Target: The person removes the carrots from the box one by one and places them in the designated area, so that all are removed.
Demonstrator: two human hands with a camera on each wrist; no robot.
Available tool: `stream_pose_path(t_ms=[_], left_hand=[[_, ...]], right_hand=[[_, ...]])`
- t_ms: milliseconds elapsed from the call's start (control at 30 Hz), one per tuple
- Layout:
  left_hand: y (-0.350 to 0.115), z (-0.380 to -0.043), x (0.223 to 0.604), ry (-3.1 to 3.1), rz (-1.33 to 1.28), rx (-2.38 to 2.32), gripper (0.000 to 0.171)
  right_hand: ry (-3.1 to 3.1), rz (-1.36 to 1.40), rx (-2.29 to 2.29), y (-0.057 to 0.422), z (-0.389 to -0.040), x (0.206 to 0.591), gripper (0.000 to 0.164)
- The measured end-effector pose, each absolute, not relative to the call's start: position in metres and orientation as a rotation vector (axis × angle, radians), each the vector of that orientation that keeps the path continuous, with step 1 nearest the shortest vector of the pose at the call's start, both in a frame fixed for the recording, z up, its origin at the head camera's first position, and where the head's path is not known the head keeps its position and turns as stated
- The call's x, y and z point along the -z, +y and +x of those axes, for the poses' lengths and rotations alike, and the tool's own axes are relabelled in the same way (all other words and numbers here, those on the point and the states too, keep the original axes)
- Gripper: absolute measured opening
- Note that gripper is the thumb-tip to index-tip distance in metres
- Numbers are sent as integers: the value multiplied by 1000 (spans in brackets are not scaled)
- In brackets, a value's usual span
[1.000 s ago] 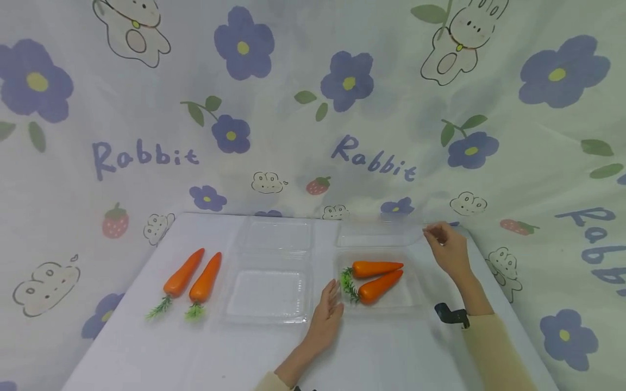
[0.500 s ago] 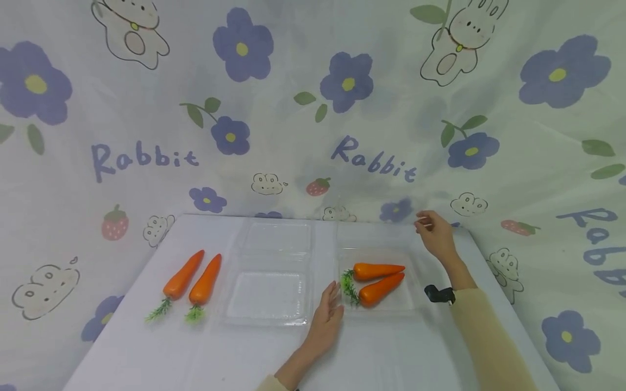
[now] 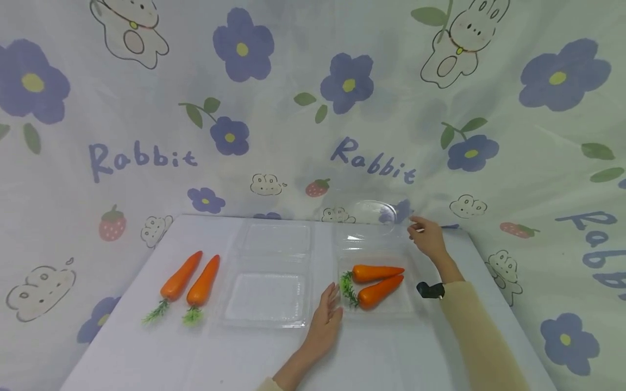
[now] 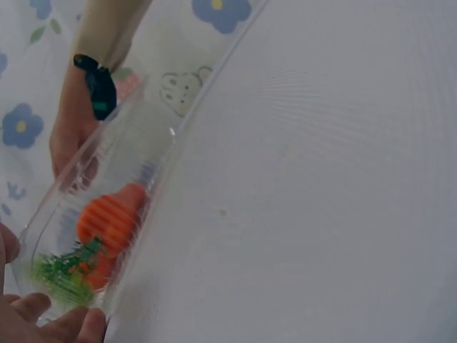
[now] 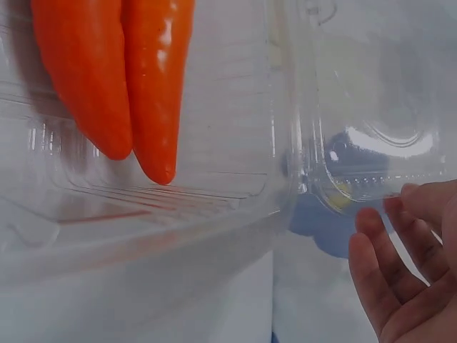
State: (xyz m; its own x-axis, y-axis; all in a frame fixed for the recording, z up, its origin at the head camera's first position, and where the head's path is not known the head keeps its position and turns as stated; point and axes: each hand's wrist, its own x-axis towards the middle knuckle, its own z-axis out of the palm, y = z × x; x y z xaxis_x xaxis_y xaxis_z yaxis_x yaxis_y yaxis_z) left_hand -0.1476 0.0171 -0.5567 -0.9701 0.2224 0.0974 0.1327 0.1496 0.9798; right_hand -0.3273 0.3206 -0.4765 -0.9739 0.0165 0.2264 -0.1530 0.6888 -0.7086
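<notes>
Two orange carrots (image 3: 380, 290) with green tops lie in the right clear plastic box (image 3: 386, 314), a hinged clamshell. Its transparent lid (image 3: 367, 231) is raised at a slant behind it. My right hand (image 3: 428, 237) pinches the right edge of that lid between thumb and index finger, as the right wrist view shows, with the other fingers loosely bent. My left hand (image 3: 323, 323) touches the left side of the box near the carrot tops, fingers fairly straight. In the left wrist view, the left fingers (image 4: 68, 325) lie along the box's end.
Left of my left hand sits a second clear plastic box (image 3: 266, 298), its lid (image 3: 277, 239) folded back. Two more carrots (image 3: 181, 275) lie on the white table (image 3: 235, 358) at the far left. A printed cloth (image 3: 293, 108) hangs just behind the table.
My right hand has moved up, then leftward, and the right box's lid has tilted up from lying back. My left hand and the carrots have stayed in place.
</notes>
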Motion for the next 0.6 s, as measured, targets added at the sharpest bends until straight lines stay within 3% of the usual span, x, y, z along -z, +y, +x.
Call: stream_pose_path(t_ms=[300,600], left_hand=[[15,-145,555,2329,373,-1985,58],[15,-144,555,2306,356,-2017,59]], right_hand=[[-2742,14,-1212,322,-335,488,42],[-2790,-13,-1220,318,-337,495,32]])
